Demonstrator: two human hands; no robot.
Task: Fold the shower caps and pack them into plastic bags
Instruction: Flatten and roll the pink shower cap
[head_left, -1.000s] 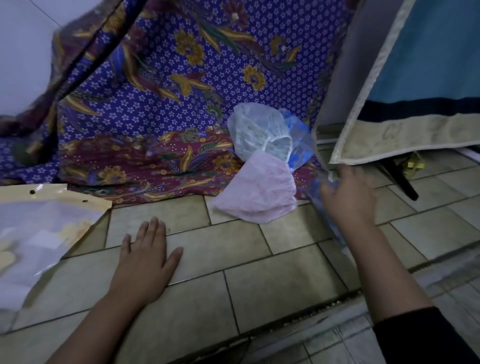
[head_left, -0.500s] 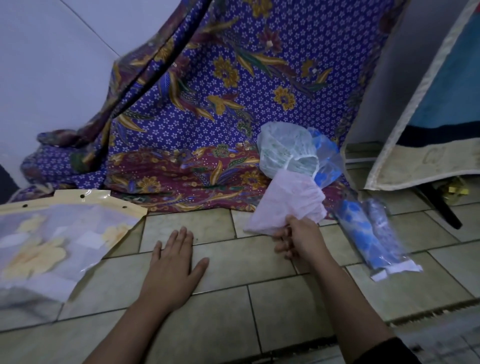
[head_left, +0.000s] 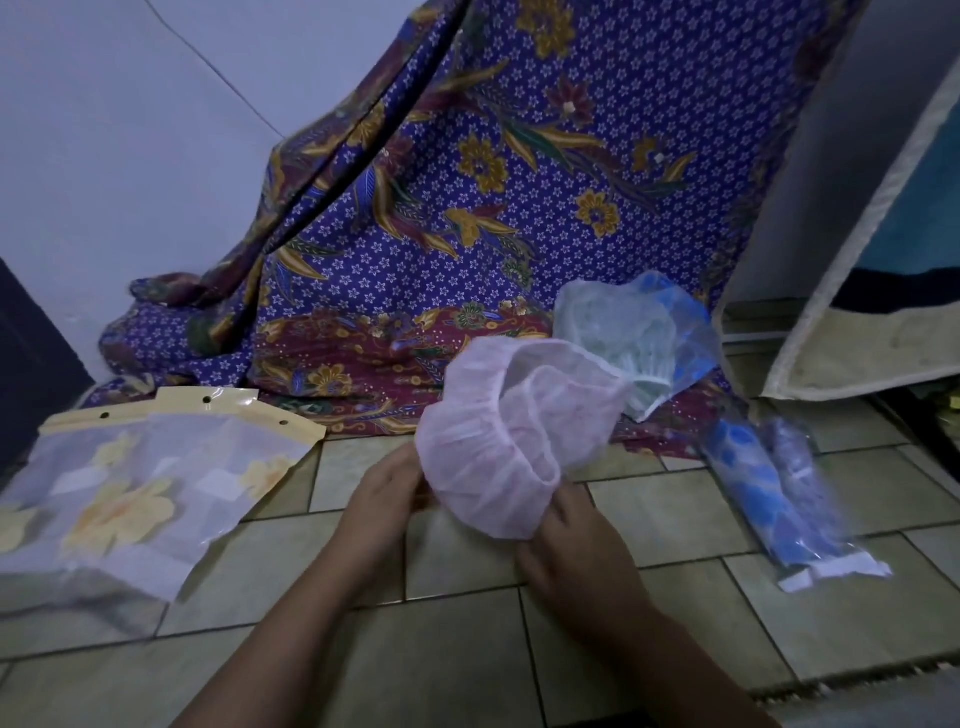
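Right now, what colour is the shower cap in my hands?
Pale pink, semi-sheer shower cap, seen in the head view.

The scene is sitting in dim, flat indoor light with a cool bluish cast, and no single source is showing. Shadows are lying soft and faint on the tiled floor (head_left: 457, 649). The packed plastic bag (head_left: 789, 499) at right is smearing with motion blur, and the pink shower cap (head_left: 498, 457) is looking slightly soft. The wide lens is bending straight lines toward the edges, and the corners are darkening and losing detail.
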